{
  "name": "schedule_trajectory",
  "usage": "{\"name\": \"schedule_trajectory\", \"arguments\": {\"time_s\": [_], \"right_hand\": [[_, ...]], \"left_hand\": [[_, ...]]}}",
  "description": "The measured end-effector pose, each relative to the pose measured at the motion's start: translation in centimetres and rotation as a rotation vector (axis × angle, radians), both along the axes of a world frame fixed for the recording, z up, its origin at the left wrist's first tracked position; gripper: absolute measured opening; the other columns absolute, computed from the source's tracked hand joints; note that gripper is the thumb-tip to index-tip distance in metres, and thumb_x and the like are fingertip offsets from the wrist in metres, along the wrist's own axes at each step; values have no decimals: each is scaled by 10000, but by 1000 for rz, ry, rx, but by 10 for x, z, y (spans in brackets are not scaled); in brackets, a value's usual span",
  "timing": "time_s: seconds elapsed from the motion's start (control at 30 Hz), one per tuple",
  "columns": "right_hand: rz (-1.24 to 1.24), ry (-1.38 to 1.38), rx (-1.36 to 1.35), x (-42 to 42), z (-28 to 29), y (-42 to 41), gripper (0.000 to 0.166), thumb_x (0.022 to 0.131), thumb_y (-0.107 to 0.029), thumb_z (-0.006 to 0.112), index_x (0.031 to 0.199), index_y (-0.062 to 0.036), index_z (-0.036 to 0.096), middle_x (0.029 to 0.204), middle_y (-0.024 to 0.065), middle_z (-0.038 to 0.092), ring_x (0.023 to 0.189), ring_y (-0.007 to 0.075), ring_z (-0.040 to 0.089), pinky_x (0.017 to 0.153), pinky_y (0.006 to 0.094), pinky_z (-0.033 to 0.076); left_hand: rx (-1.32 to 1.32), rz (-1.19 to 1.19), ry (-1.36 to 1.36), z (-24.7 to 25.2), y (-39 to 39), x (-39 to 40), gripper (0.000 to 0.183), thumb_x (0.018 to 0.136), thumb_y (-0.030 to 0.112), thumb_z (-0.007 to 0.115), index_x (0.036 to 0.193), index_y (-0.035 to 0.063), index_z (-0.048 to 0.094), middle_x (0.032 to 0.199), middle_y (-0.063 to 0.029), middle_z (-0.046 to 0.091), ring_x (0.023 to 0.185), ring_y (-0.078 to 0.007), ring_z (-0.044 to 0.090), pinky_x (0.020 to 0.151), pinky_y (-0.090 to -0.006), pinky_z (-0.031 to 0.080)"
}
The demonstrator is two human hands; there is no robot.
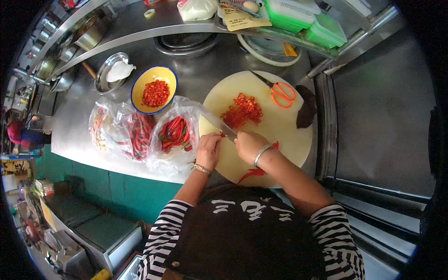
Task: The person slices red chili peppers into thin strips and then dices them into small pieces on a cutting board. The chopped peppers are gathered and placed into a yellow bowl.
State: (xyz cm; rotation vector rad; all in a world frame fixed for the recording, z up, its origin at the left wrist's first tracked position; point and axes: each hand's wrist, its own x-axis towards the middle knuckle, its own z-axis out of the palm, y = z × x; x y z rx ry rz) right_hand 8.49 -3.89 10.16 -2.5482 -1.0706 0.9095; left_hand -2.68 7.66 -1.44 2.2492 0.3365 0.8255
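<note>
My right hand (251,147) grips a kitchen knife (221,125) by its handle, the blade angled to the upper left over a round cutting board (287,133). Beside the blade, my left hand (209,148) is curled at the board's left edge, its fingertips pressing a small piece of red chili (222,134). A heap of chopped red chili (245,110) lies just beyond the knife. Whole red chilies (252,174) rest on the near part of the board, and another is partly hidden by my right wrist. Orange-handled scissors (282,95) lie at the far right of the board.
Left of the board, an open plastic bag (175,134) holds red chilies, with more filled bags (120,131) beside it. A yellow enamel bowl (136,87) contains chopped chili. Behind it stands a metal bowl (99,78). A steel shelf (147,34) overhangs the counter's back.
</note>
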Motion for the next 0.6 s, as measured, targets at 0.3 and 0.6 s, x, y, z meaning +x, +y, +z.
{"name": "schedule_trajectory", "arguments": {"time_s": [0.3,0.6], "right_hand": [[-29,-30,73,-8,-19,-2,288,919,-251,477,868,16,571,786,253,621,767,417,608,703,490,471],[-109,-63,129,-17,-29,-7,288,918,-256,482,845,9,569,773,252,616,763,430,601,689,498,469]], "left_hand": [[-3,7,47,-9,1,-1,115,739,-16,629,815,41,564,926,-115,621,868,-317,568,766,-391,466],[25,20,35,-6,-1,1,112,741,-10,626,817,38,559,928,-119,614,862,-321,564,750,-390,473]]}}
